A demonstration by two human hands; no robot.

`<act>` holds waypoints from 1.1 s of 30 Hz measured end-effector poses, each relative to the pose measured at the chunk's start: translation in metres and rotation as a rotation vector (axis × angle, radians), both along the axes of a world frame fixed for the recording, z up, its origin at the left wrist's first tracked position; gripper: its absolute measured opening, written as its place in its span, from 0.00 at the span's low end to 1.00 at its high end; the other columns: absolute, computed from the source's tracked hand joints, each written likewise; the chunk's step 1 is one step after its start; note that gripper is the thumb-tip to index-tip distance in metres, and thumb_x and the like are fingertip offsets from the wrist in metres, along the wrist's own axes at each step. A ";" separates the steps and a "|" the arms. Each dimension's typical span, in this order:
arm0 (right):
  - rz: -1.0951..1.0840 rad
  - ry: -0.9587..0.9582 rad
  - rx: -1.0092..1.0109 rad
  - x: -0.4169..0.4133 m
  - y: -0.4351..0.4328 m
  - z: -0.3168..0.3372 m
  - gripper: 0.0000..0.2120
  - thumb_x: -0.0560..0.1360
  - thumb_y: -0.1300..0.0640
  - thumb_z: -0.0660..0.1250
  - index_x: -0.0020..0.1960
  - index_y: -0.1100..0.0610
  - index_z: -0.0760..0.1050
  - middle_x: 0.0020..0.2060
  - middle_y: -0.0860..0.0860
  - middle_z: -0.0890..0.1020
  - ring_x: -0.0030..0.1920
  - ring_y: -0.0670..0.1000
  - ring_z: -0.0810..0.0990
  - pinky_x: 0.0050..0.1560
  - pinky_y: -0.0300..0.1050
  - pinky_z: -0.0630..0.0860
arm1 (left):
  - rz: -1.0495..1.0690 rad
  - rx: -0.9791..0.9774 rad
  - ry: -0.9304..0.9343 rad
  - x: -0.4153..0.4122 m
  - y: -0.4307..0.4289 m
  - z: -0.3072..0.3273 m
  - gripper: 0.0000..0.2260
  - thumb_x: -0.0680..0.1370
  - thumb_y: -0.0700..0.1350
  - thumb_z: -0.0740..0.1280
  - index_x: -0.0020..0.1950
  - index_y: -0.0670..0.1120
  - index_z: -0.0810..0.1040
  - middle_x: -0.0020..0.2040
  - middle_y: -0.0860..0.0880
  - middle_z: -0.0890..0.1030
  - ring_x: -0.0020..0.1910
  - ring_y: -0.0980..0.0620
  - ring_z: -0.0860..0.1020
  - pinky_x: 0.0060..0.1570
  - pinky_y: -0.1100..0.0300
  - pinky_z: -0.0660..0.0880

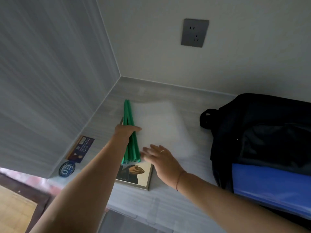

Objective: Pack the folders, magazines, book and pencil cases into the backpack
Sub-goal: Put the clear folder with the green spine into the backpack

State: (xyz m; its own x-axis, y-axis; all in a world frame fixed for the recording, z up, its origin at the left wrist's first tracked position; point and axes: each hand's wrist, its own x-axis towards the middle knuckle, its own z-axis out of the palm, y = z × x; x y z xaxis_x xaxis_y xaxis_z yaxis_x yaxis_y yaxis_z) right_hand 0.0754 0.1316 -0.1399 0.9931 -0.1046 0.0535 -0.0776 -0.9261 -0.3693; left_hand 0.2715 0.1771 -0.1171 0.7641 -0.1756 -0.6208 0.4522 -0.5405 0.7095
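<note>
The work surface is a pale grey desk [168, 204] set into a wall corner. The landmark for all positions below is the dark backpack [262, 132], which lies at the right of the desk with its carry loop toward the corner.

Left of the backpack, well apart from it, lies a stack of clear folders with green spines [131, 132]; the translucent sheets are blurred and their edges are hard to trace. The left hand [125, 130] is closed around the green spines about midway along, thumb over the top, fingers wrapped beneath and mostly hidden.

The right hand [161, 158] is between the folders and the backpack, fingers spread and flat, palm down, at the near corner of the clear sheets. It grips nothing; whether it touches the sheets cannot be told because of motion blur.

A book [136, 175] with a dark picture cover lies under the near end of the folders, further from the backpack than the right hand.

A blue folder [269, 187] lies at the backpack's near side, partly overlapped by the dark fabric; whether it is inside cannot be told.

A grey wall socket [194, 32] is on the wall above, left of the backpack.
</note>
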 end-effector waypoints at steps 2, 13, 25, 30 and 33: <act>0.097 0.034 0.053 -0.004 0.010 0.001 0.27 0.75 0.71 0.56 0.71 0.53 0.67 0.73 0.51 0.66 0.75 0.54 0.60 0.75 0.56 0.54 | -0.018 0.016 -0.052 -0.001 0.005 -0.008 0.27 0.62 0.37 0.77 0.58 0.34 0.73 0.39 0.43 0.76 0.37 0.45 0.75 0.44 0.54 0.75; -0.812 -0.112 0.911 0.001 -0.111 0.033 0.51 0.69 0.48 0.73 0.77 0.59 0.42 0.77 0.56 0.50 0.77 0.53 0.50 0.76 0.49 0.49 | -0.273 -0.420 -0.332 -0.031 0.009 0.035 0.17 0.67 0.37 0.75 0.48 0.55 0.75 0.45 0.50 0.81 0.43 0.51 0.80 0.39 0.60 0.77; -0.418 -0.340 1.474 -0.019 -0.166 0.083 0.19 0.63 0.63 0.72 0.53 0.52 0.78 0.48 0.44 0.86 0.52 0.44 0.82 0.55 0.40 0.76 | -0.458 -0.557 -0.242 -0.040 0.018 0.073 0.22 0.66 0.32 0.74 0.59 0.43 0.76 0.56 0.43 0.81 0.55 0.44 0.79 0.55 0.50 0.76; -0.469 -0.386 1.496 -0.033 -0.161 0.080 0.09 0.63 0.66 0.70 0.42 0.57 0.83 0.39 0.48 0.87 0.43 0.46 0.84 0.51 0.41 0.80 | -0.328 -0.594 -0.232 -0.037 0.023 0.058 0.14 0.68 0.28 0.71 0.46 0.45 0.78 0.42 0.49 0.82 0.43 0.48 0.80 0.44 0.57 0.77; -0.489 -0.355 1.504 -0.034 -0.150 0.079 0.13 0.68 0.73 0.66 0.48 0.60 0.78 0.42 0.51 0.85 0.45 0.50 0.83 0.60 0.49 0.75 | -0.296 -0.593 -0.207 -0.037 0.026 0.049 0.15 0.67 0.31 0.72 0.49 0.46 0.79 0.46 0.47 0.83 0.47 0.47 0.81 0.43 0.60 0.79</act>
State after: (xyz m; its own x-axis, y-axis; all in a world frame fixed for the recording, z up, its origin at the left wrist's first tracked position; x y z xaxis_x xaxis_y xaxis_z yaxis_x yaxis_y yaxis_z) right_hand 0.0411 -0.0181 -0.0609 0.8114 -0.5571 -0.1767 0.0411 0.3560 -0.9336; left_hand 0.2341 0.2036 -0.0679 0.7238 -0.6597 -0.2025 0.1693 -0.1147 0.9789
